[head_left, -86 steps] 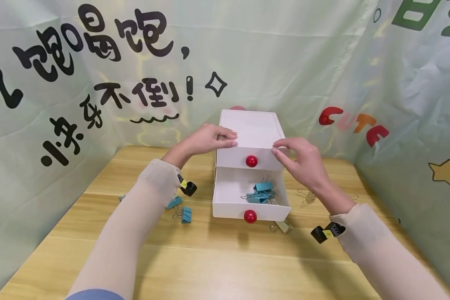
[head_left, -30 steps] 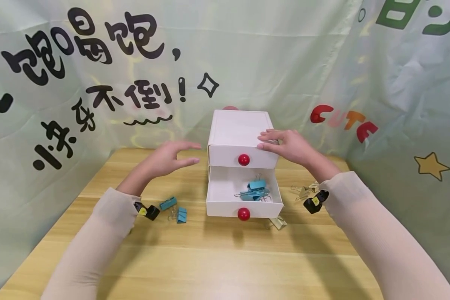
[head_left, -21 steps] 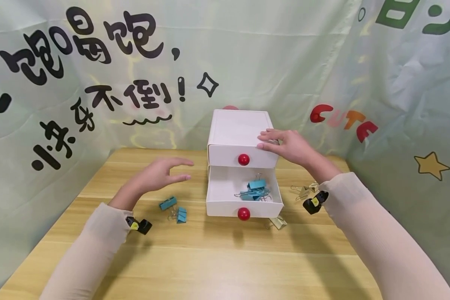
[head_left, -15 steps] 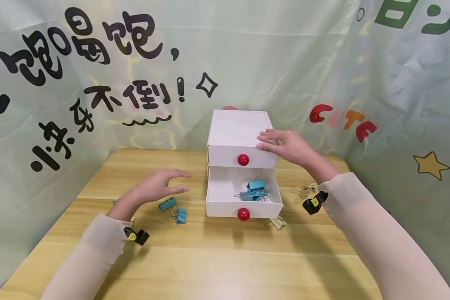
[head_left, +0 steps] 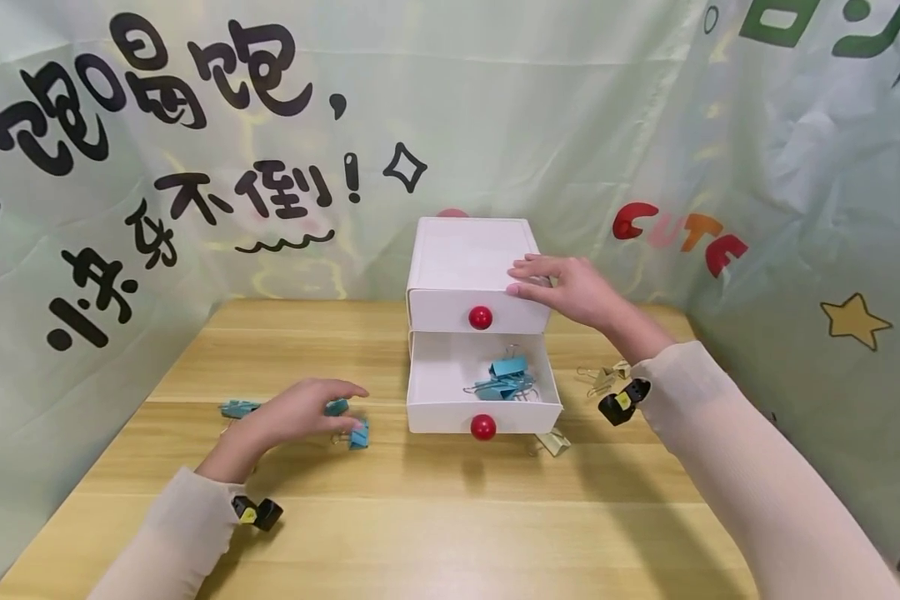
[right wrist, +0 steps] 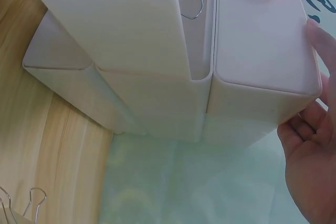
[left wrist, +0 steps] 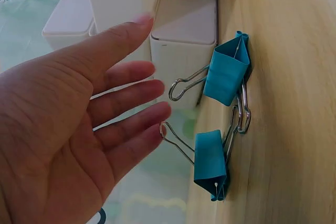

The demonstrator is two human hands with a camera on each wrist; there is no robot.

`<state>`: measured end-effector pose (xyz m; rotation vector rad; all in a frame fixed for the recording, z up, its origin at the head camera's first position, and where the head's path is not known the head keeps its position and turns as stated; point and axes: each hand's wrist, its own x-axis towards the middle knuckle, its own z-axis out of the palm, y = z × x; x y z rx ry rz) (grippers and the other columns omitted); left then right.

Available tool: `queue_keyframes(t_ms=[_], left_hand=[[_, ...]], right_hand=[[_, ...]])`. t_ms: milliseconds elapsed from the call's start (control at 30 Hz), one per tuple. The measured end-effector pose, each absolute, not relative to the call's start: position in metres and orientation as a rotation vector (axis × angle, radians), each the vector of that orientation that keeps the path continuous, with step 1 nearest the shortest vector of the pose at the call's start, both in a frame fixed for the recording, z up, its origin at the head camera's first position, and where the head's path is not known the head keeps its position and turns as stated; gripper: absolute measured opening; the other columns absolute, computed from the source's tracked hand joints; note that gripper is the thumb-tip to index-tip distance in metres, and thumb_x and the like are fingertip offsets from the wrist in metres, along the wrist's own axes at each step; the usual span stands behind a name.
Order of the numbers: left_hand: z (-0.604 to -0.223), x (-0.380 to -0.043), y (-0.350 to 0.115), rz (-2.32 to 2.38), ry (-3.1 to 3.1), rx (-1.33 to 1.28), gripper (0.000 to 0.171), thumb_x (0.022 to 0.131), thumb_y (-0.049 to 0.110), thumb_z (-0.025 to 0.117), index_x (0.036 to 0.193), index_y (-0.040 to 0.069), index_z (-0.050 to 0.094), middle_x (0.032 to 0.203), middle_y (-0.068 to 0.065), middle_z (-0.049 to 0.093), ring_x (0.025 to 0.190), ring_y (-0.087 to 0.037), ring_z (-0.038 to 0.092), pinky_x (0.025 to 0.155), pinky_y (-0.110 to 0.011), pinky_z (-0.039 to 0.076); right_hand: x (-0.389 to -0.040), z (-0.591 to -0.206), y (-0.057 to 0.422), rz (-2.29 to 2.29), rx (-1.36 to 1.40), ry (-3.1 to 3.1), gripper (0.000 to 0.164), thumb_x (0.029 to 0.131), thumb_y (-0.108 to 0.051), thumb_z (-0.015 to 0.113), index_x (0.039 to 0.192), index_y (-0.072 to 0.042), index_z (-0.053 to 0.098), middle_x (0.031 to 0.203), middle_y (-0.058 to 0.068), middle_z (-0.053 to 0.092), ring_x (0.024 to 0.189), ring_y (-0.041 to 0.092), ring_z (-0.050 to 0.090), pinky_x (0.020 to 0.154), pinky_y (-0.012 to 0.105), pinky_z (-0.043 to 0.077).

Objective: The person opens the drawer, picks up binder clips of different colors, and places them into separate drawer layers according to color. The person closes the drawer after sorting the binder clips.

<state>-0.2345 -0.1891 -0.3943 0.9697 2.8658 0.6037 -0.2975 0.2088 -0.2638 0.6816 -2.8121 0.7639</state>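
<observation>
My left hand (head_left: 292, 412) hovers low beside two blue binder clips (head_left: 360, 436), fingers spread and holding nothing. The left wrist view shows both: an upper clip (left wrist: 227, 74) and a lower clip (left wrist: 209, 156), a wire handle of the latter close by the fingertips. On the right, my right hand (head_left: 573, 290) rests at the top right edge of a white drawer box (head_left: 472, 254), its thumb at the front edge. A drawer (head_left: 450, 418) under the top one is pulled out, with several blue binder clips (head_left: 506, 382) inside. The right wrist view shows another tier (right wrist: 58, 45) below it.
Another blue binder clip (head_left: 237, 408) lies left of my left wrist. Pale yellow binder clips (head_left: 603, 381) lie right of the box, and one more pale clip (head_left: 553, 442) sits by the drawer's front right corner. A printed cloth (head_left: 540, 125) hangs behind the table.
My left hand has left the top of the box and moved left, then down to the blue binder clips. My right hand has stayed at the box's top right edge.
</observation>
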Motion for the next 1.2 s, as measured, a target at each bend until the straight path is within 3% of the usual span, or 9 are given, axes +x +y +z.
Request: queue_keyframes(t_ms=[267,600,867,1200], left_hand=[[-0.394,-0.230,-0.187,0.526,2.812,0.977,0.060,0.071,0.049,0.068,0.121,0.018,0.055,0.120,0.004,0.055,0.111,-0.019,0.049,0.090,-0.040,0.039],[-0.403,-0.229,-0.184,0.362,2.777,1.018,0.065,0.063,0.052,0.072,0.115,0.014,0.059,0.115,0.002,0.056,0.110,-0.019,0.048,0.093,-0.037,0.037],[-0.412,-0.225,-0.184,0.227,2.823,1.081,0.055,0.070,0.044,0.072,0.112,0.011,0.060,0.109,-0.002,0.057,0.106,-0.024,0.049,0.090,-0.039,0.038],[-0.416,-0.226,-0.177,0.128,2.926,1.152,0.042,0.078,0.045,0.063,0.104,0.012,0.062,0.100,0.001,0.057,0.099,-0.019,0.051,0.086,-0.036,0.041]], right_hand=[[-0.297,-0.260,0.210,0.781,0.684,-2.826,0.059,0.072,-0.064,0.056,0.117,-0.027,0.060,0.127,-0.008,0.050,0.126,0.011,0.032,0.095,0.047,0.033],[-0.296,-0.262,0.209,0.801,0.668,-2.820,0.060,0.071,-0.065,0.056,0.117,-0.027,0.060,0.126,-0.008,0.050,0.126,0.011,0.032,0.095,0.047,0.033],[-0.292,-0.266,0.209,0.817,0.644,-2.846,0.060,0.071,-0.065,0.056,0.118,-0.027,0.059,0.127,-0.008,0.049,0.126,0.012,0.032,0.096,0.049,0.030],[-0.294,-0.264,0.208,0.813,0.654,-2.823,0.059,0.072,-0.064,0.056,0.118,-0.027,0.059,0.128,-0.008,0.049,0.127,0.011,0.031,0.097,0.051,0.028]])
